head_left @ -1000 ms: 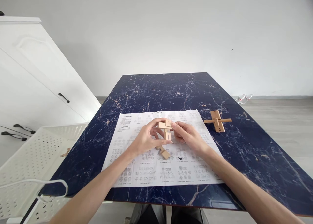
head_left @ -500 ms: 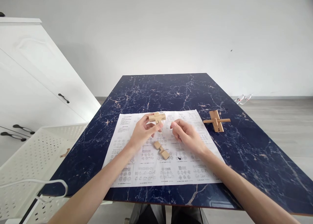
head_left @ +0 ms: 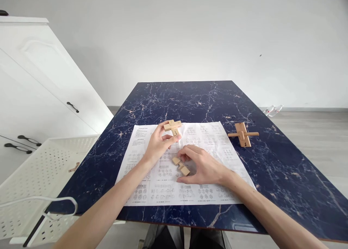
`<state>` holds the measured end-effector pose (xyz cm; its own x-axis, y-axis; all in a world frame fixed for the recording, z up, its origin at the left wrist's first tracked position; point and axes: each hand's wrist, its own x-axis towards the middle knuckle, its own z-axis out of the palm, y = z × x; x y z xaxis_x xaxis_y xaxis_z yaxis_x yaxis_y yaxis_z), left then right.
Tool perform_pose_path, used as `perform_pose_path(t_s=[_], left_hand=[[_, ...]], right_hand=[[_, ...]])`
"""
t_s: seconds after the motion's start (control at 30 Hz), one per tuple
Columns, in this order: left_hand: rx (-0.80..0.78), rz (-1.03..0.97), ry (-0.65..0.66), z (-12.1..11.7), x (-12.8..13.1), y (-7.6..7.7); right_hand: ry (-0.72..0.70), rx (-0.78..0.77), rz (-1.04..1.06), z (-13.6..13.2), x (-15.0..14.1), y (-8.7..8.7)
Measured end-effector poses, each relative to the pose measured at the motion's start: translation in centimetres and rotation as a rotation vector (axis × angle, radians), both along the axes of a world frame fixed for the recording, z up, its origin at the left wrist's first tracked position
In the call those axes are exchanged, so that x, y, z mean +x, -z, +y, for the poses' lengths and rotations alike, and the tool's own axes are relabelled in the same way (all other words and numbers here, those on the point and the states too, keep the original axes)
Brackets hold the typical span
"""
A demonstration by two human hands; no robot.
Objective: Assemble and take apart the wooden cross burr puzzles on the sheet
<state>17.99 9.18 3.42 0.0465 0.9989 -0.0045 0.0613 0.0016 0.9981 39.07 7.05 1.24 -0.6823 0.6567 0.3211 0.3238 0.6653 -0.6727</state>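
Note:
My left hand (head_left: 159,143) grips a cross-shaped assembly of interlocking wooden puzzle pieces (head_left: 172,125), raised above the upper part of a printed sheet (head_left: 212,193). Beneath my hands, a loose notched wooden puzzle piece (head_left: 184,170) lies slantwise on the paper. My right hand (head_left: 202,164) is around the right side of that piece, thumb below it and fingers above, with a gap between them. Small diagrams and lines of text cover the sheet.
Another wooden assembly with a crossbar (head_left: 243,134) rests to the right on the dark blue marbled table (head_left: 185,100). At left are a white perforated basket (head_left: 24,185) with a small wooden piece (head_left: 74,167) in it, and a white cabinet (head_left: 51,78). Plastic bottles (head_left: 273,110) stand beyond the table's right edge.
My right hand has moved down and left to the loose piece, its thumb and fingers spreading apart. The assembly in my left hand has tilted and risen slightly.

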Motion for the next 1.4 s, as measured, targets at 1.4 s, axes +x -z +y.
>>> perform_pose_path(t_s=[1.4], left_hand=[[0.545, 0.464, 0.125, -0.6, 0.4, 0.7]], right_hand=[[0.577, 0.016, 0.218, 0.4, 0.2, 1.0]])
